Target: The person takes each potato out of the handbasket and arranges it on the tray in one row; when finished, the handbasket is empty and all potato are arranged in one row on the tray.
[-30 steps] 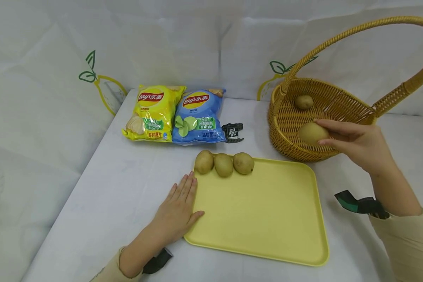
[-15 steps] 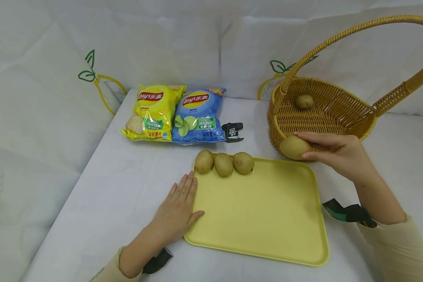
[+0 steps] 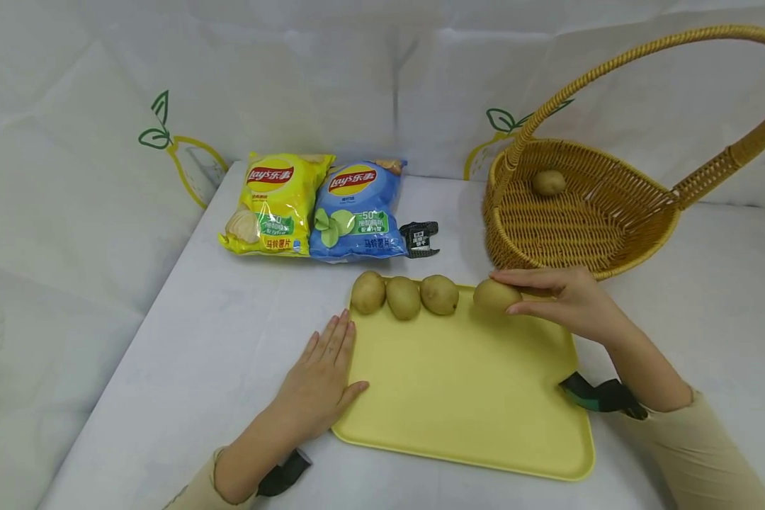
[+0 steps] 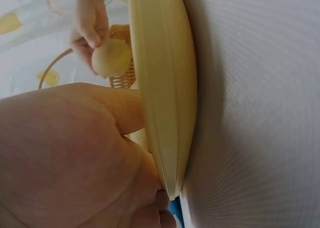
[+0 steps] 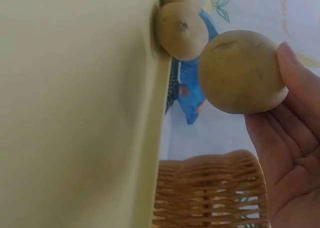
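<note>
My right hand (image 3: 564,301) pinches a brownish-green kiwi (image 3: 496,296) between thumb and fingers. In the right wrist view this kiwi (image 5: 242,72) hangs above the surface of the yellow tray (image 3: 472,397), near its far edge. Three more kiwis (image 3: 404,297) sit in a row along the tray's far left edge. My left hand (image 3: 315,379) lies with straight fingers against the tray's left rim; its thumb reaches over the edge. The left wrist view shows its palm side against the tray wall (image 4: 165,98).
Behind the tray's right end stands a wicker basket (image 3: 494,227) with a tall handle and one kiwi (image 3: 549,183) inside. A yellow chip bag (image 3: 277,205), a blue chip bag (image 3: 359,211) and a small black packet (image 3: 420,239) lie at the back.
My right hand has carried its kiwi out of the basket, over the rim, leftward and nearer to the far edge of the tray. The left hand has stayed put.
</note>
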`<state>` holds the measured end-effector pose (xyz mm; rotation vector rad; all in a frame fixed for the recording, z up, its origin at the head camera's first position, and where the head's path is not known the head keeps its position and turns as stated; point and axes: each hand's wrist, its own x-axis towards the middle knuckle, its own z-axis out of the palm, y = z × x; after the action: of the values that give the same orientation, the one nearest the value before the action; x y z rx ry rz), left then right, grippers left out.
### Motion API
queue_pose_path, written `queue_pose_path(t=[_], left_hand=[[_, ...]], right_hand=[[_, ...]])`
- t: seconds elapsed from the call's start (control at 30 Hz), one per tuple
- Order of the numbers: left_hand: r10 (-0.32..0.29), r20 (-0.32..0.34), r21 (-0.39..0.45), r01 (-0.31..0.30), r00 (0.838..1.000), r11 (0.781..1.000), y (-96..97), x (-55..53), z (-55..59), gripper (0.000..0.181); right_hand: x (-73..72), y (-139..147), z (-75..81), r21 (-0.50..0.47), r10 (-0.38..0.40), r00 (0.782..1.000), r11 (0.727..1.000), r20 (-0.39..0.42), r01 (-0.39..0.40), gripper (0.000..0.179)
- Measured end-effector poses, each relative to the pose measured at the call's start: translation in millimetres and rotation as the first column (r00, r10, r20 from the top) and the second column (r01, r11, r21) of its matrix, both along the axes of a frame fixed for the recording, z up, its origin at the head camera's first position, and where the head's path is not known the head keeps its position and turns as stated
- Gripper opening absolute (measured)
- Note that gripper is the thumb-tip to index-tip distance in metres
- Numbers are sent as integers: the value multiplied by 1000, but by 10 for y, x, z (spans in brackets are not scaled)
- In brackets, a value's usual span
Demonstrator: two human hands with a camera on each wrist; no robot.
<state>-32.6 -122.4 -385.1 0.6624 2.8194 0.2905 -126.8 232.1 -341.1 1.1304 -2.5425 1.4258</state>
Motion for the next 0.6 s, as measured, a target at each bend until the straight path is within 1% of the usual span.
queue_pose_path(t=[0.1, 0.2, 0.23, 0.3, 0.4, 0.47, 0.6], left_hand=[[-1, 3, 6, 1, 1000, 1000, 4, -1, 6, 77], [-1, 2, 8, 1, 1000, 1000, -1, 1, 8, 76], [-1, 2, 8, 1, 1000, 1000, 0, 1, 8, 76], [-1, 2, 5, 1, 1000, 1000, 2, 0, 6, 76], [-2, 0, 1, 2, 1000, 1000, 4, -3, 2, 77], [-2, -4, -3, 2, 1000, 1000, 5, -6, -1, 77], [-2, -11, -7, 1, 1000, 1000, 3, -8, -12, 77]], right_hand=[[9, -37, -41, 61, -11, 998, 998, 56, 8, 44], [1, -75, -88, 107, -35, 991, 994, 131, 21, 40], [-5, -81, -104, 110, -38, 985, 994, 171, 19, 38], [-20, -89, -137, 98, -40, 965, 995, 260, 15, 36], [-47, -90, -184, 69, -44, 936, 997, 348, 21, 34], [-59, -84, -204, 60, -57, 925, 998, 375, 37, 35], [-72, -70, -225, 47, -65, 919, 998, 389, 51, 39]])
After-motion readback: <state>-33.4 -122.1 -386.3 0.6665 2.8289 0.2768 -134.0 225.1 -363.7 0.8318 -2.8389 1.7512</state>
